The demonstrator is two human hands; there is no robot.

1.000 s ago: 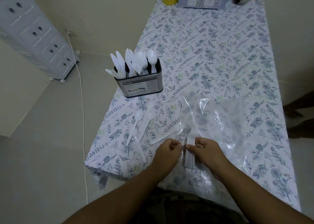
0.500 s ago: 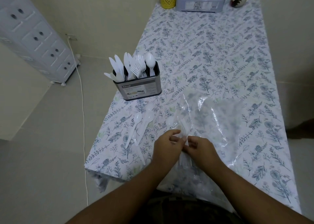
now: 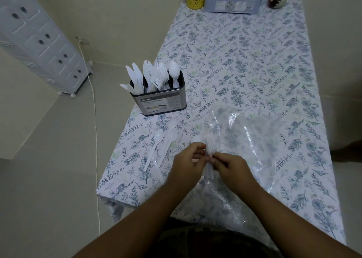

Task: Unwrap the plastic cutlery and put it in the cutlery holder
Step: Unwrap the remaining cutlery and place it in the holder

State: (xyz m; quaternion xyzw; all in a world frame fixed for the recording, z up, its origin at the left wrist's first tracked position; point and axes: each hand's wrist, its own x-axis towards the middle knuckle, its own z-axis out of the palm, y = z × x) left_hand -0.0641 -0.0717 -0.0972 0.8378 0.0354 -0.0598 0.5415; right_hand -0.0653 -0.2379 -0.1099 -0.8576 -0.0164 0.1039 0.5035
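Two hands, left hand (image 3: 187,161) and right hand (image 3: 228,166), pinch a wrapped bundle of white forks (image 3: 210,150) low in mid-frame above the worktop (image 3: 254,62), apparently mid-unwrapping; next, the freed forks likely go up-left into the cutlery holder (image 3: 161,101).

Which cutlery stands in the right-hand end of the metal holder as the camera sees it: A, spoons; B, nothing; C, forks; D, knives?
A: in the cutlery holder white spoons stand at the right end, forks in the middle and knives at the left.
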